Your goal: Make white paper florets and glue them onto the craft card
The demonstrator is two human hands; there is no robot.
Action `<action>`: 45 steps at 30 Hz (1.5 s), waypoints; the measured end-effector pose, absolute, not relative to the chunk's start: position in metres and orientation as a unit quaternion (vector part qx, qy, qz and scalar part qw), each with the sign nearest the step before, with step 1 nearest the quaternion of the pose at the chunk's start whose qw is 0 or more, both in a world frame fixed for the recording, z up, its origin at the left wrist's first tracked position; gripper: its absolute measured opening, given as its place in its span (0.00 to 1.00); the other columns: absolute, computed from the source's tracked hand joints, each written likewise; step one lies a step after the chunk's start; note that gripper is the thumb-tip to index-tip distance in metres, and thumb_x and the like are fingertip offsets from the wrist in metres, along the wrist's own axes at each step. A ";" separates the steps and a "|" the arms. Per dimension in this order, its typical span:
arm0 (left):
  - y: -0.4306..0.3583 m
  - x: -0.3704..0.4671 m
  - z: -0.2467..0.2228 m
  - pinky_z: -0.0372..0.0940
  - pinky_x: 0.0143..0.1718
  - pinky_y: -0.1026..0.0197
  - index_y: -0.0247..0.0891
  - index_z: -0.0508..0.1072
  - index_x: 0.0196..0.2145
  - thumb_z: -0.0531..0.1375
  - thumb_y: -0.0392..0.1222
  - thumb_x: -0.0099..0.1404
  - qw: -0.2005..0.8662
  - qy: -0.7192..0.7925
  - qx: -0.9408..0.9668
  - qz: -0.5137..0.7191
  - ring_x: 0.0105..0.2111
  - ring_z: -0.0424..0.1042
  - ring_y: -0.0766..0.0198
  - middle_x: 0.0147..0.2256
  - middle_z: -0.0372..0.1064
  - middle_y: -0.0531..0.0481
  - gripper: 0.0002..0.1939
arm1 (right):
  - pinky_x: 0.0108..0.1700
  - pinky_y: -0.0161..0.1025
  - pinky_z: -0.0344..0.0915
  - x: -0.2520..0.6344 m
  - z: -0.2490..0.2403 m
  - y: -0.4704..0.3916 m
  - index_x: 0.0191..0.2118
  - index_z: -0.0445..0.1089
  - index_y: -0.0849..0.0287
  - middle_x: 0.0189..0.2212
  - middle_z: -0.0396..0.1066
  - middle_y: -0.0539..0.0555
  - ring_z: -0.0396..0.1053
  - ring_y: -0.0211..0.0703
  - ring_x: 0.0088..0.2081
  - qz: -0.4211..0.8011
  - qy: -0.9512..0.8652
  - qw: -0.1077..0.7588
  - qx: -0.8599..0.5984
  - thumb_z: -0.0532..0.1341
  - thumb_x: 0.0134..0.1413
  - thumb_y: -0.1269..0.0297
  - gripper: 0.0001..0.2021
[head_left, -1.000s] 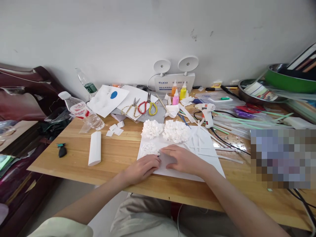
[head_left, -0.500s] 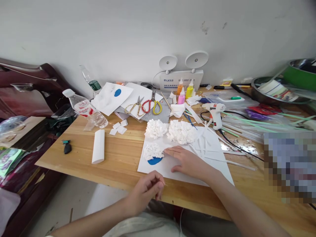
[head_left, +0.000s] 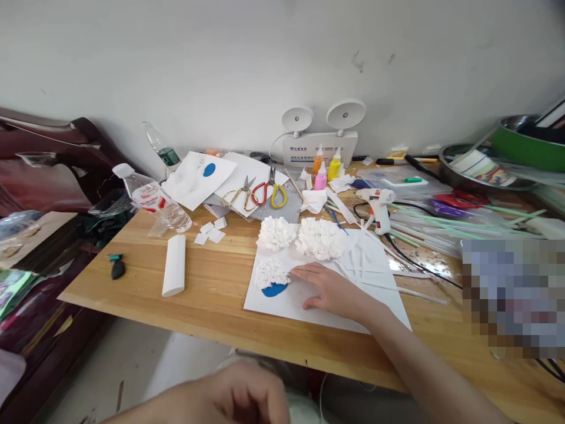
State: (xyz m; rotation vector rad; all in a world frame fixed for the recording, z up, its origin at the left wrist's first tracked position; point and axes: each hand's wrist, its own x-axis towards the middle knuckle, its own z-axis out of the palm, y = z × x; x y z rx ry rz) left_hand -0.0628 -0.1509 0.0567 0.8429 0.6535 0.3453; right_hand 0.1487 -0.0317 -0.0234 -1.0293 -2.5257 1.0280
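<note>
My right hand (head_left: 324, 287) lies on a white sheet of paper (head_left: 353, 321), its fingers stretched out. Its fingertips touch or nearly touch the right side of a small clump of white curled bits (head_left: 272, 272), which sits on a blue painted patch (head_left: 274, 290). Part of the blue shows below the clump. Two larger white clumps, one on the left (head_left: 276, 234) and one on the right (head_left: 320, 238), stand behind it on the same sheet. Close to me, below the table edge, my left hand (head_left: 247, 391) is raised with curled fingers, slightly blurred; whatever it may hold is hidden.
White paper strips (head_left: 359, 250) lie on the sheet's right side. Behind are a hot glue gun (head_left: 378, 209) with its cord, scissors (head_left: 242, 197), red-and-yellow-handled cutters (head_left: 270, 191) and paint bottles (head_left: 334, 166). Leftward are a white block (head_left: 175, 265), paper squares (head_left: 212, 231) and a water bottle (head_left: 154, 200).
My left hand has moved down and back toward me, away from the table's front edge. My right hand rests in the same place beside the small white clump. The view has shifted slightly.
</note>
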 end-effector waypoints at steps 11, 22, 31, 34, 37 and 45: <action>-0.078 -0.094 0.083 0.64 0.47 0.52 0.38 0.67 0.27 0.60 0.40 0.55 0.595 0.332 0.317 0.660 0.43 0.65 0.61 0.36 0.67 0.52 0.05 | 0.56 0.41 0.52 0.159 0.004 -0.049 0.53 0.60 0.57 0.52 0.60 0.55 0.55 0.42 0.54 0.376 -0.850 0.146 -0.339 0.49 0.57 0.59 0.19; -0.033 -0.122 0.044 0.67 0.36 0.66 0.38 0.72 0.28 0.64 0.38 0.48 0.393 0.511 0.406 0.648 0.26 0.71 0.69 0.22 0.71 0.55 0.07 | 0.47 0.38 0.63 0.214 0.010 -0.144 0.50 0.63 0.50 0.40 0.72 0.51 0.68 0.41 0.43 0.471 -0.733 0.162 -0.464 0.53 0.54 0.57 0.17; -0.008 -0.160 0.038 0.64 0.39 0.61 0.39 0.71 0.29 0.61 0.48 0.51 0.217 0.655 0.558 0.462 0.35 0.72 0.60 0.30 0.73 0.51 0.11 | 0.41 0.27 0.67 0.249 -0.023 -0.163 0.42 0.70 0.53 0.35 0.75 0.50 0.72 0.39 0.39 0.326 -0.674 0.313 -0.584 0.55 0.51 0.60 0.13; 0.003 -0.176 0.039 0.62 0.38 0.62 0.39 0.72 0.31 0.55 0.50 0.56 0.133 0.671 0.631 0.366 0.36 0.69 0.61 0.34 0.72 0.50 0.12 | 0.39 0.26 0.67 0.253 -0.027 -0.160 0.40 0.72 0.54 0.34 0.75 0.49 0.73 0.39 0.37 0.286 -0.674 0.330 -0.596 0.56 0.50 0.59 0.13; 0.012 -0.188 0.043 0.58 0.29 0.63 0.37 0.68 0.26 0.49 0.47 0.60 0.032 0.686 0.674 0.274 0.29 0.67 0.62 0.27 0.69 0.50 0.14 | 0.38 0.26 0.68 0.257 -0.032 -0.155 0.36 0.73 0.54 0.34 0.75 0.49 0.73 0.39 0.35 0.239 -0.677 0.339 -0.608 0.56 0.49 0.57 0.13; 0.030 -0.206 0.057 0.49 0.22 0.63 0.37 0.57 0.14 0.48 0.50 0.59 -0.012 0.723 0.669 0.174 0.19 0.58 0.66 0.15 0.60 0.53 0.20 | 0.34 0.35 0.72 0.266 -0.060 -0.148 0.31 0.73 0.55 0.29 0.76 0.51 0.74 0.46 0.32 0.155 -0.592 0.359 -0.705 0.54 0.43 0.44 0.20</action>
